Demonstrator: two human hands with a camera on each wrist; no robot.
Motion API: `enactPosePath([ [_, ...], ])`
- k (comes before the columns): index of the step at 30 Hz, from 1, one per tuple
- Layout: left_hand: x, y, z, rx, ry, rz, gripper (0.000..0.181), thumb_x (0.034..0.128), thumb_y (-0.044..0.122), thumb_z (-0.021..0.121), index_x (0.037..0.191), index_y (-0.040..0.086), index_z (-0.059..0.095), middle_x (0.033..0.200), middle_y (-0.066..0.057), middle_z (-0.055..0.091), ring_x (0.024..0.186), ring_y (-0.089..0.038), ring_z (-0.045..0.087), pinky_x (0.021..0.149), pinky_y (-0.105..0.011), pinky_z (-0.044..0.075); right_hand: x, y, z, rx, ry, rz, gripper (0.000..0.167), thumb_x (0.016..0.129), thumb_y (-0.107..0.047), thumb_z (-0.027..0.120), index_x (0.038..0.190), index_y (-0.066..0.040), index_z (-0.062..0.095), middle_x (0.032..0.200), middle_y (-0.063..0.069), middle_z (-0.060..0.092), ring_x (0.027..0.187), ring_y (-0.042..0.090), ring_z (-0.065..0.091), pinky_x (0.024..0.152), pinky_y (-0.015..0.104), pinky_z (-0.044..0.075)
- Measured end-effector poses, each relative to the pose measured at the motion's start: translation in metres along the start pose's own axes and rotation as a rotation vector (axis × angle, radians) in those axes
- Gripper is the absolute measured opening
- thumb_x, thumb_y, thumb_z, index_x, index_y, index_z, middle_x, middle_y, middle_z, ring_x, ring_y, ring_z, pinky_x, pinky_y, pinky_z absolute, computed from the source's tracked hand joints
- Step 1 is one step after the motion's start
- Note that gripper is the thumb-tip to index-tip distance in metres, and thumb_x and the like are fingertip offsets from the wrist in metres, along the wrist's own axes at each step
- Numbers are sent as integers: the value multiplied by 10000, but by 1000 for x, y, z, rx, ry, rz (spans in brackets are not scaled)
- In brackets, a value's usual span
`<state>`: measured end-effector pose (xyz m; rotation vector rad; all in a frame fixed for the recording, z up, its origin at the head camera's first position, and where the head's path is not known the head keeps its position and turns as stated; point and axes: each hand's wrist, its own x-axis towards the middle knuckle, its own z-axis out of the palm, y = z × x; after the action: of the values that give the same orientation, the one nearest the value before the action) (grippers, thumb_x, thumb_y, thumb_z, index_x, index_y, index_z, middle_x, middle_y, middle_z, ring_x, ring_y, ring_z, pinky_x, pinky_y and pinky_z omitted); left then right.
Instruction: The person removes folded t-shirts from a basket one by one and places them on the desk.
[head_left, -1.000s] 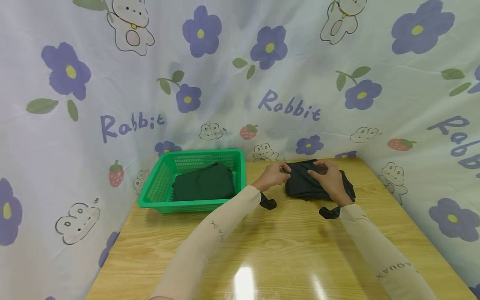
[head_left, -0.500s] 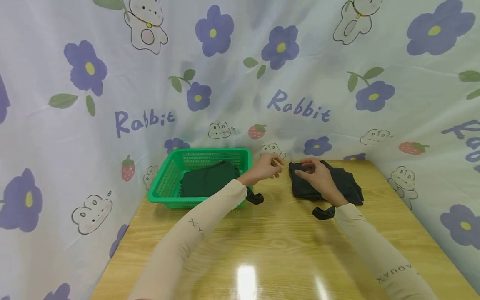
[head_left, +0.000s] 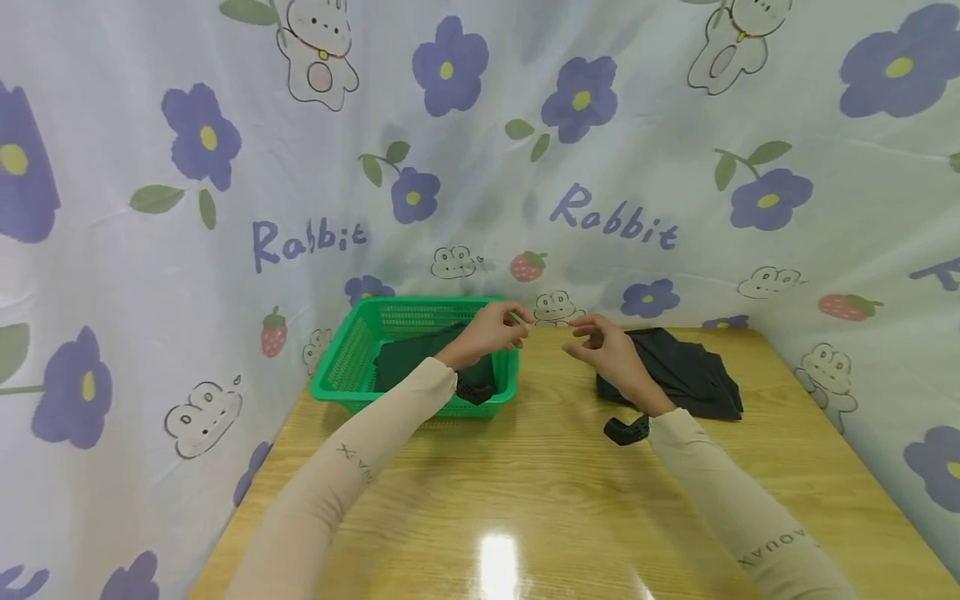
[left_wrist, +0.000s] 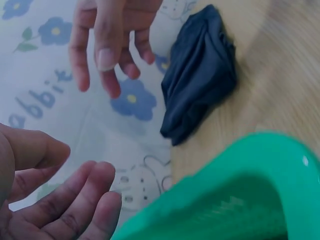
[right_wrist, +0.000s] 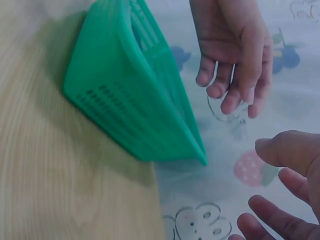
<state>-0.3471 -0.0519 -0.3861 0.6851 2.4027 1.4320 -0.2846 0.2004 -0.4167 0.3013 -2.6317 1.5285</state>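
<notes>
My left hand (head_left: 489, 332) hovers over the right end of the green plastic basket (head_left: 345, 395), its fingers loosely bent and holding nothing. Dark folded cloth (head_left: 405, 357) lies inside the basket, partly hidden behind that hand and forearm. Farther right, my right hand (head_left: 609, 354) is in the air just left of a second black folded cloth (head_left: 678, 375), also with nothing between its loosely bent fingers. This black cloth (left_wrist: 200, 75) lies on the table in the left wrist view, apart from both hands. In the right wrist view, the basket's side wall (right_wrist: 110, 100) shows.
The wooden table (head_left: 555, 483) carries the basket at its back left and the black cloth at its back right. A white curtain (head_left: 480, 150) printed with flowers and rabbits hangs behind the table and along its sides. Each wrist wears a small black device (head_left: 628, 430).
Both hands have come away from the black cloth on the right and moved left, the left one to above the basket. The head view has turned slightly; both cloths rest in place.
</notes>
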Motion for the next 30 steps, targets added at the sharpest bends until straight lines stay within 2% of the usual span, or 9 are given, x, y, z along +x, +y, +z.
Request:
enactPosePath([
  [5, -10, -9, -21, -10, 22, -27, 284, 1053, 163, 613, 1304, 31, 628, 1162, -238, 679, 993, -413, 678, 865, -499, 569, 2, -10, 16, 17, -20, -6, 473, 970, -315, 754, 1393, -203, 575, 1340, 116, 606, 1117, 313, 602, 894, 500, 532],
  [11, -20, -22, -47, 3, 69, -68, 305, 1055, 182, 618, 1315, 25, 622, 1169, -236, 673, 983, -390, 680, 826, -432, 579, 7, -20, 35, 52, -60, -36, 452, 961, -293, 763, 1370, -198, 596, 1328, 102, 618, 1096, 295, 605, 868, 481, 541],
  [14, -23, -28, -58, -9, 82, -88, 250, 1057, 184, 618, 1274, 61, 637, 1187, -247, 663, 1002, -412, 673, 878, -500, 563, 10, -25, 44, 85, -84, -55, 447, 966, -261, 757, 1375, -182, 594, 1333, 117, 607, 1090, 298, 599, 864, 475, 543],
  [18, -27, -37, -74, -55, 87, -105, 213, 1055, 142, 617, 1248, 55, 630, 1234, -284, 633, 1079, -506, 625, 960, -615, 498, 17, -32, 57, 89, -113, -96, 472, 964, -264, 760, 1390, -154, 589, 1338, 157, 601, 1091, 301, 606, 867, 457, 554],
  [20, -29, -44, -83, -59, 83, -117, 219, 1059, 141, 610, 1253, 40, 623, 1245, -292, 627, 1102, -527, 609, 969, -622, 489, 19, -37, 64, 78, -128, -112, 484, 960, -267, 766, 1393, -145, 589, 1341, 173, 606, 1091, 301, 618, 865, 455, 558],
  [26, -39, -65, -105, -27, 85, -175, 259, 1073, 185, 589, 1275, 24, 615, 1280, -325, 601, 1122, -524, 602, 975, -611, 491, 19, -47, 84, 83, -172, -114, 469, 949, -259, 784, 1369, -175, 595, 1306, 112, 628, 1082, 279, 632, 855, 438, 562],
  [30, -44, -73, -114, 16, 92, -182, 263, 1075, 186, 581, 1277, 20, 614, 1271, -314, 604, 1107, -516, 609, 965, -605, 499, 21, -49, 96, 94, -188, -121, 456, 942, -262, 793, 1351, -183, 608, 1266, 51, 638, 1091, 270, 631, 860, 416, 565],
])
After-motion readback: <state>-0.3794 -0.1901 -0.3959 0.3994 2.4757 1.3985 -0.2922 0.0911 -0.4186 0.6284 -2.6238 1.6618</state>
